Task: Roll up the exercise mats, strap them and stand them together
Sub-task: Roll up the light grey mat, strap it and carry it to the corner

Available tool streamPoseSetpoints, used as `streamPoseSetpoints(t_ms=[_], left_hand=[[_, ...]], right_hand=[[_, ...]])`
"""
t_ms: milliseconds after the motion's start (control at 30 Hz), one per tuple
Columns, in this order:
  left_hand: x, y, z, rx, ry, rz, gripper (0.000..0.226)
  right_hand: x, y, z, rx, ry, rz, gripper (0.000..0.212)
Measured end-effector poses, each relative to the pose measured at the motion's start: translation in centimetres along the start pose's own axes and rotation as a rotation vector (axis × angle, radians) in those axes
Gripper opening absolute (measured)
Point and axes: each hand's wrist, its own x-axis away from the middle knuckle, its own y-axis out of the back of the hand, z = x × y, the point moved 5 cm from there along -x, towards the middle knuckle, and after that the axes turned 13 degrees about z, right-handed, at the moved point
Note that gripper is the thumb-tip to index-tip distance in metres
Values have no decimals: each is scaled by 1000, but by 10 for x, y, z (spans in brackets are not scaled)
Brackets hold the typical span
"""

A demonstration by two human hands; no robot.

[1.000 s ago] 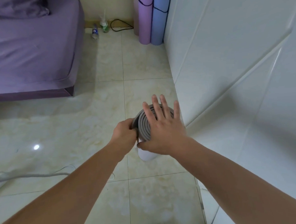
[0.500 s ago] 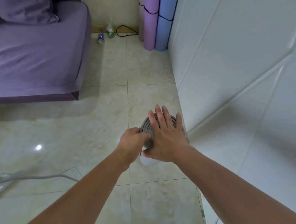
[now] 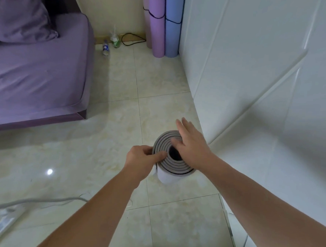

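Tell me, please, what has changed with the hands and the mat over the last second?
The right hand, flat on top of the gray mat roll a second ago, has shifted rightward, uncovering the spiral and hollow core. The left hand still grips the roll's left rim; the roll stays upright.

Soft, dim indoor light; one bright glare spot on the glossy cream tiled floor (image 3: 49, 171); wide-angle bending at edges; slight motion blur.

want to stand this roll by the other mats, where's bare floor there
Bare tiles run between the bed and the white panels, right up to the purple mat and blue mat. Left of them it is crowded: two bottles and a black cable.
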Motion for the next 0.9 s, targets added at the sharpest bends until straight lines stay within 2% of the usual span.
streamPoseSetpoints(t_ms=[67, 133, 300, 367, 467, 567, 633, 733, 833, 900], left_hand=[[-4, -2, 2, 22, 1, 13, 19], [-8, -1, 3, 29, -4, 35, 15], [-16, 8, -8, -80, 8, 69, 38], [-23, 17, -11, -118, 13, 102, 44], [-22, 23, -11, -180, 7, 200, 61], [-12, 19, -17, -305, -49, 224, 46], [0, 10, -24, -416, -96, 234, 38], [24, -16, -34, -613, -189, 326, 39], [60, -50, -36, -738, -276, 468, 54], [90, -74, -29, -784, -305, 587, 66]], right_hand=[[-6, -13, -6, 205, -125, -31, 60], [-5, -22, -2, 324, -171, -100, 62], [-11, -23, 13, 371, -257, -145, 64], [-12, -23, 17, 259, -266, -167, 56], [-4, -22, 22, 104, -266, -94, 50], [22, -24, 20, -167, -283, 35, 61], [47, -29, 18, -208, -314, 90, 74], [96, -37, 9, -291, -417, -88, 68], [156, -59, -2, -540, -553, -277, 59], [198, -80, -5, -672, -604, -377, 45]])
